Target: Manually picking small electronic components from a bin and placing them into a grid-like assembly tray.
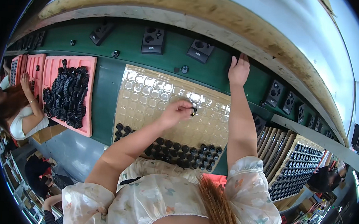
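Note:
My left hand (175,112) is pinched on a small round black part (193,111), held above a clear plastic tray (141,103) with rows of shallow pockets. Similar small black parts (176,146) fill the tray's near rows, while its far pockets show bare. Stretched out to the far side of the green belt (130,39), my right hand (239,71) has its thumb apart from its fingers. Its fingertips reach the dark strip under the shelf edge, and nothing shows between them. A lone small black part (184,69) lies on the belt between my hands.
Black boxes with cut-outs (153,41) stand along the belt. A pink foam tray (88,102) heaped with black parts lies at left, near a co-worker's arm (34,103). Filled trays (295,168) lean upright at right. The shelf edge (218,11) overhangs the belt.

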{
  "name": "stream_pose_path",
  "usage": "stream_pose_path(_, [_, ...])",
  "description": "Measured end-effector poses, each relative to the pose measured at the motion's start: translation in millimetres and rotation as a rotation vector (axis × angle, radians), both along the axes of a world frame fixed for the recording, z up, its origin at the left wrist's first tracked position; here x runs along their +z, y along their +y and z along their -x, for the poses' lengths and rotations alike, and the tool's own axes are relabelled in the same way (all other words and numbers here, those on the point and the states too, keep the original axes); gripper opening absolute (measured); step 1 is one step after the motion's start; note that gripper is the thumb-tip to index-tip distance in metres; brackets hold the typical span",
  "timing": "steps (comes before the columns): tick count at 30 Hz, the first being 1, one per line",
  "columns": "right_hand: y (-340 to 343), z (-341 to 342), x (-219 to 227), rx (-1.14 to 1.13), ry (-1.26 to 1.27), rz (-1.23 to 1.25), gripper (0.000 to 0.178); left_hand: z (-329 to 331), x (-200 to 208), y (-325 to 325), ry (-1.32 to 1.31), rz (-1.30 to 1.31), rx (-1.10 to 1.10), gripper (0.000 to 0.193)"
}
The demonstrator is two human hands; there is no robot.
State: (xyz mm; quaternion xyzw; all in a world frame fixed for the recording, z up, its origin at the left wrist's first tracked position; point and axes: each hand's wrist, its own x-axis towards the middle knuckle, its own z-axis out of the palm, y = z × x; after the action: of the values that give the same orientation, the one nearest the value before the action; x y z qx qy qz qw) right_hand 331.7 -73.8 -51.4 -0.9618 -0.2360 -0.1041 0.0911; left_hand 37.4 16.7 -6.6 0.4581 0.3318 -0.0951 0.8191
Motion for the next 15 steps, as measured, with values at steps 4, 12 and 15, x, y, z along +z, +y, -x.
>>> stream_pose_path(4, [-18.5,-1.2,5.2,0.025,-0.088,0.166,0.061,-22.4,16.8,15.3,0.128,0.090,-0.034,0.027])
stream_pose_path(12, [-14.4,78.7,108.6,0.522,1.290,-0.525,0.053,-49.9,23.5,30.8,0.062,0.214,0.056,0.029])
stream_pose_path(15, [-25.2,88.1,100.0,0.620,1.331,-0.233,0.043,-64.2,22.9,29.3,0.061,0.205,0.014,0.030])
